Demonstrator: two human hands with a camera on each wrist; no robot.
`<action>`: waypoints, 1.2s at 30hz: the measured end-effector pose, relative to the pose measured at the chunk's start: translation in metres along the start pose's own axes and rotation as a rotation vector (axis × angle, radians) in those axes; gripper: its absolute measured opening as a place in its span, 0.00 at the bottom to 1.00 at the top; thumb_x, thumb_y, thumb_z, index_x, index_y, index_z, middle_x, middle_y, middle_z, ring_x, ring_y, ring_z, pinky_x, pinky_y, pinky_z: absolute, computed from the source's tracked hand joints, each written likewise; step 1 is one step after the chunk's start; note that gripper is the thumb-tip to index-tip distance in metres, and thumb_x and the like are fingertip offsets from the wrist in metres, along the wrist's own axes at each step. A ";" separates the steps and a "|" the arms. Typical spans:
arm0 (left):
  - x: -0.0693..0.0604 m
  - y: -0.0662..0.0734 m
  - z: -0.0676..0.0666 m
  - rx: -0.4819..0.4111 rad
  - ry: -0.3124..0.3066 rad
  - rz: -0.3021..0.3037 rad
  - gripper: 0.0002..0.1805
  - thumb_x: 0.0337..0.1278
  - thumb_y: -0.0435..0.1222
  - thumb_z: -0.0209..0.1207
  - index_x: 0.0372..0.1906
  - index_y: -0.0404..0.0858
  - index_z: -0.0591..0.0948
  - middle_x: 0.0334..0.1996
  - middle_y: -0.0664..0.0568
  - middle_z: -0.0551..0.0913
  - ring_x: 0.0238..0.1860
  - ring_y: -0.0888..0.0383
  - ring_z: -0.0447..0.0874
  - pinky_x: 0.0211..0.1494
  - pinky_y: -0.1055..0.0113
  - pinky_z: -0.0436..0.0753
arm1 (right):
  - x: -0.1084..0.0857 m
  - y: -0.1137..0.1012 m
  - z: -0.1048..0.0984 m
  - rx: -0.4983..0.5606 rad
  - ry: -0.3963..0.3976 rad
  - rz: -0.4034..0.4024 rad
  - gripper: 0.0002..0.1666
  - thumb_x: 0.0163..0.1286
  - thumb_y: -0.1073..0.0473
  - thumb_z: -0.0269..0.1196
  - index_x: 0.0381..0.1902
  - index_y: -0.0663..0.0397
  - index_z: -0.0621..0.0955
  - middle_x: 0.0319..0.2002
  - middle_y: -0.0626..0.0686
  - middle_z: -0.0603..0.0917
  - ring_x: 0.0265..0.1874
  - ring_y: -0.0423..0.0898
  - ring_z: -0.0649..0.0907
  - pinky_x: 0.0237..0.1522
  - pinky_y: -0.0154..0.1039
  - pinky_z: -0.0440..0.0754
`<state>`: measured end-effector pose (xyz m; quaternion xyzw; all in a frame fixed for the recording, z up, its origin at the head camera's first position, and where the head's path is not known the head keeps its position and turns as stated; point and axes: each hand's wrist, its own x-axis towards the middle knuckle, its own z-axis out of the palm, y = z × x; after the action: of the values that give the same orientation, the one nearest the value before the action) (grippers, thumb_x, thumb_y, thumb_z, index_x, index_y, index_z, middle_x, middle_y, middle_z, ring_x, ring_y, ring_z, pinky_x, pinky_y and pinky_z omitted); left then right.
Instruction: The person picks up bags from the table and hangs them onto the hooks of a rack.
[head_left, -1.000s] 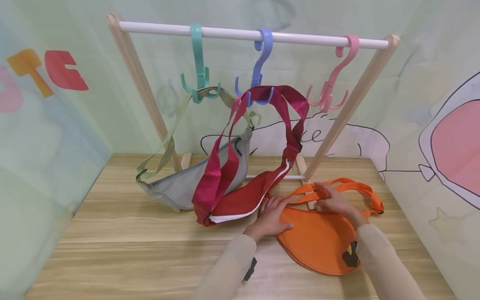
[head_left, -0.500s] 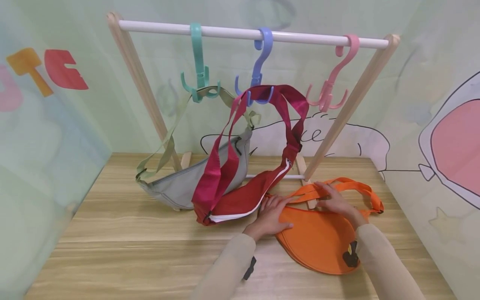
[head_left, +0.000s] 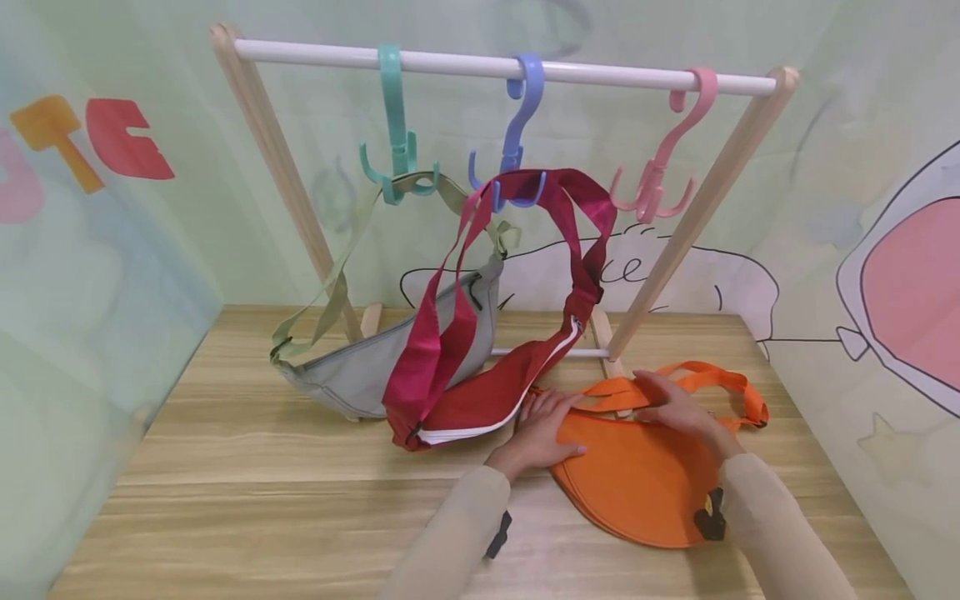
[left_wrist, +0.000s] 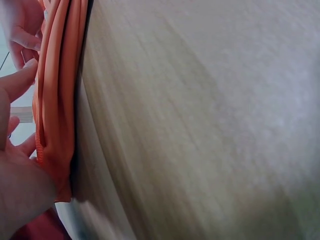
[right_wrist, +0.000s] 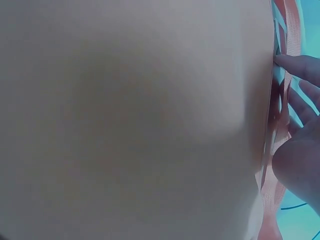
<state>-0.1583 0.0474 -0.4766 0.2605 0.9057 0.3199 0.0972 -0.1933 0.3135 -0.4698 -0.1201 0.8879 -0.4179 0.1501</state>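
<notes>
Beneath the fingers of both hands, the orange bag [head_left: 637, 483] lies on the table [head_left: 262, 500]. The left hand [head_left: 536, 433] rests on its left end, fingers relaxed rather than clenched, thumb reaching over the front face; in the left wrist view the bag's layered edge runs right beside that thumb. At the bag's top edge, the right hand [head_left: 675, 408] has its fingers over the strap [head_left: 716, 375], thumb held apart on the near side; whether they pinch it or merely touch it, I cannot tell. Past the right fingers, the strap loops away and curves round to that hand's outer side. Just left of the left fingertips sits the red bag [head_left: 480, 404], its strap hung on the blue hook [head_left: 525, 108] high above them. Farther from those fingers, behind the red bag, the grey bag [head_left: 360, 375] hangs by its strap from the green hook [head_left: 393, 100]. Well above the right fingers is the pink hook [head_left: 663, 154], on the same rail [head_left: 457, 62] as the other two.
</notes>
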 end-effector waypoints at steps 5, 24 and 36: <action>-0.001 0.000 -0.002 -0.024 -0.008 0.000 0.39 0.48 0.45 0.63 0.67 0.47 0.61 0.63 0.51 0.64 0.68 0.49 0.48 0.66 0.51 0.47 | -0.003 0.003 -0.001 -0.013 -0.009 -0.024 0.40 0.57 0.67 0.64 0.64 0.68 0.59 0.57 0.69 0.69 0.57 0.64 0.66 0.56 0.59 0.62; 0.000 -0.003 0.000 -0.051 -0.014 -0.036 0.40 0.48 0.47 0.63 0.67 0.46 0.61 0.65 0.50 0.62 0.68 0.50 0.47 0.66 0.50 0.47 | -0.024 0.009 -0.004 -0.128 0.019 -0.094 0.32 0.54 0.68 0.66 0.57 0.68 0.70 0.38 0.55 0.77 0.40 0.51 0.74 0.45 0.46 0.72; 0.000 -0.003 0.000 -0.063 -0.015 -0.050 0.39 0.49 0.46 0.63 0.67 0.45 0.61 0.65 0.50 0.62 0.68 0.51 0.47 0.66 0.49 0.48 | -0.035 0.011 -0.002 -0.132 0.053 -0.100 0.27 0.54 0.73 0.63 0.54 0.66 0.73 0.33 0.51 0.78 0.34 0.45 0.77 0.40 0.35 0.74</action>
<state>-0.1591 0.0453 -0.4785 0.2368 0.9007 0.3438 0.1201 -0.1626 0.3339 -0.4715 -0.1630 0.9101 -0.3685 0.0970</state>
